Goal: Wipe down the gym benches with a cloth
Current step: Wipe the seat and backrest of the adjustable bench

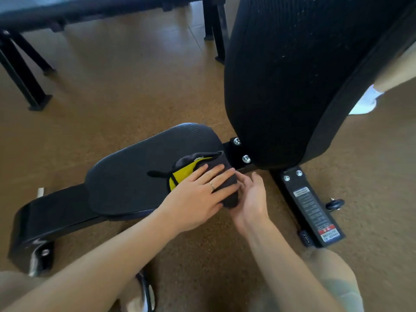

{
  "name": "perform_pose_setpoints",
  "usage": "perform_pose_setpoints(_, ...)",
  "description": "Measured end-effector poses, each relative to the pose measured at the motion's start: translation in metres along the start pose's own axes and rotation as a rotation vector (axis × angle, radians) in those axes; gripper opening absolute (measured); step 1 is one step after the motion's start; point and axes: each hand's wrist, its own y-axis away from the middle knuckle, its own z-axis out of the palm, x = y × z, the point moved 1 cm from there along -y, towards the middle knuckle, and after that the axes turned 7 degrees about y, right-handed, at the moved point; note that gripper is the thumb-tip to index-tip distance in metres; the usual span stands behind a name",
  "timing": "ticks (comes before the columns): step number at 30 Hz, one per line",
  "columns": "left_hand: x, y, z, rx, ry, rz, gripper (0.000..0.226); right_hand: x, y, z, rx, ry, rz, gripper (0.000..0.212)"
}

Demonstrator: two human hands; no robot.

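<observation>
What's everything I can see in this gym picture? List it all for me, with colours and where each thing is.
Seat pad: one, black, low at centre left, on the bench frame.
Back pad: one, black, raised steeply at upper right.
Bench frame: one, black metal, on the floor, with silver bolts and a printed label.
Cloth: one, dark grey with a yellow patch, on the seat pad's right end.
Second bench: one, black frame, top left.
Knob: one, black, right of the frame.
Floor: brown, all around.
White shoe: one, far right, another person's.
Left hand: flat on the cloth, wearing a ring.
Right hand: open, at the cloth's right edge.
</observation>
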Motion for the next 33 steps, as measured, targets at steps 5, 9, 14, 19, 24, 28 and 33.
perform_pose_setpoints(5,-0.005,-0.054,-0.009,-0.087,0.148,-0.008,0.040,-0.006,0.000,-0.001,0.041,-0.097,0.053,0.063)
perform_pose_setpoints(9,-0.026,-0.095,-0.017,-0.102,0.170,-0.001,0.038,-0.005,0.001,0.006,0.071,-0.113,0.039,0.063)
perform_pose_setpoints(14,-0.090,-0.126,-0.030,-0.141,0.143,-0.237,0.039,-0.008,0.007,0.015,0.090,-0.059,0.041,0.065)
perform_pose_setpoints(19,-0.067,-0.098,-0.022,-0.001,0.157,-0.139,0.040,-0.007,0.010,0.037,0.187,0.001,0.032,0.063)
perform_pose_setpoints(24,-0.034,-0.070,-0.012,-0.026,0.179,0.135,0.036,-0.015,0.014,0.041,0.205,-0.153,0.098,0.064)
perform_pose_setpoints(28,-0.076,-0.103,-0.020,-0.095,0.144,0.114,0.045,-0.015,0.007,0.039,0.220,-0.062,0.048,0.067)
perform_pose_setpoints(33,-0.119,-0.110,-0.029,-0.014,0.187,-0.188,0.029,-0.012,0.005,0.037,0.246,-0.028,0.058,0.052)
